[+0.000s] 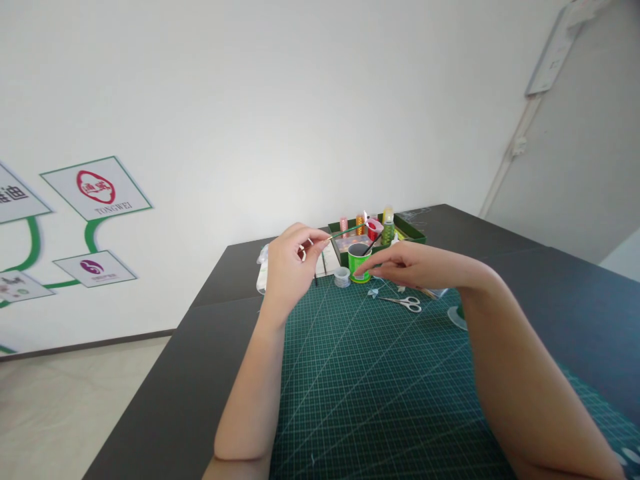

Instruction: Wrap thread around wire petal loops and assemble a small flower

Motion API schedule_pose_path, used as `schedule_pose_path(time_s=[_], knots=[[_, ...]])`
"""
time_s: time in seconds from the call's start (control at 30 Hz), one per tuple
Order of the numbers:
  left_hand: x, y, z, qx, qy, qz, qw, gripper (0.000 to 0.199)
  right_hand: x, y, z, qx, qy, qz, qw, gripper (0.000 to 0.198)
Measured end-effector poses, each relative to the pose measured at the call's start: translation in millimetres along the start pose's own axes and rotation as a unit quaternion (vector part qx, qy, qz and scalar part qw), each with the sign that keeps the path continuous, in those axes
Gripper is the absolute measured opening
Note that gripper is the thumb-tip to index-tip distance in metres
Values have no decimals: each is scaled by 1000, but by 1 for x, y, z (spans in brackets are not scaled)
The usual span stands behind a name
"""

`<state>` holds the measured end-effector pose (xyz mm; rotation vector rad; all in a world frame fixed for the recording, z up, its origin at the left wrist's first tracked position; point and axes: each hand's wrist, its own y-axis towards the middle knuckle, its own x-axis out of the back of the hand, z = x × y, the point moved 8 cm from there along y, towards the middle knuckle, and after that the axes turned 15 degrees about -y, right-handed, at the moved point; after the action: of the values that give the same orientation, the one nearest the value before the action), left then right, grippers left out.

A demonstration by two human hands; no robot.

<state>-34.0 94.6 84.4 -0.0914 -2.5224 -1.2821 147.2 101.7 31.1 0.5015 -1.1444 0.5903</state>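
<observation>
Left fingers (320, 245) pinch a slim green stem (347, 232), out ahead of the left hand (294, 263), its pale tip blurring into the bottles (389, 232)! Right hand (411, 263) drooping, partly hiding the green can (355, 261); can't tell whether it's gripping anything. Past the dark surface (215, 283), a wall sign (97, 189) reads "TONGWEI"; its neighbour (19, 195) is cut off.

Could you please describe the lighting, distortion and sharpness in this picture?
Head view: soft light, the wall brightest above the table; head view: wide-angle stretch seemingly swells the right forearm toward the edge; head view: small print on the purple sign is unreadable.
</observation>
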Motion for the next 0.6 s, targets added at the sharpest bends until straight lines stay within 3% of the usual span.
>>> schedule_pose_path(time_s=[0.6], knots=[[-3, 0, 0, -12, 27, 9, 1000, 15, 9, -23, 1, 12, 55, 26, 998, 38]])
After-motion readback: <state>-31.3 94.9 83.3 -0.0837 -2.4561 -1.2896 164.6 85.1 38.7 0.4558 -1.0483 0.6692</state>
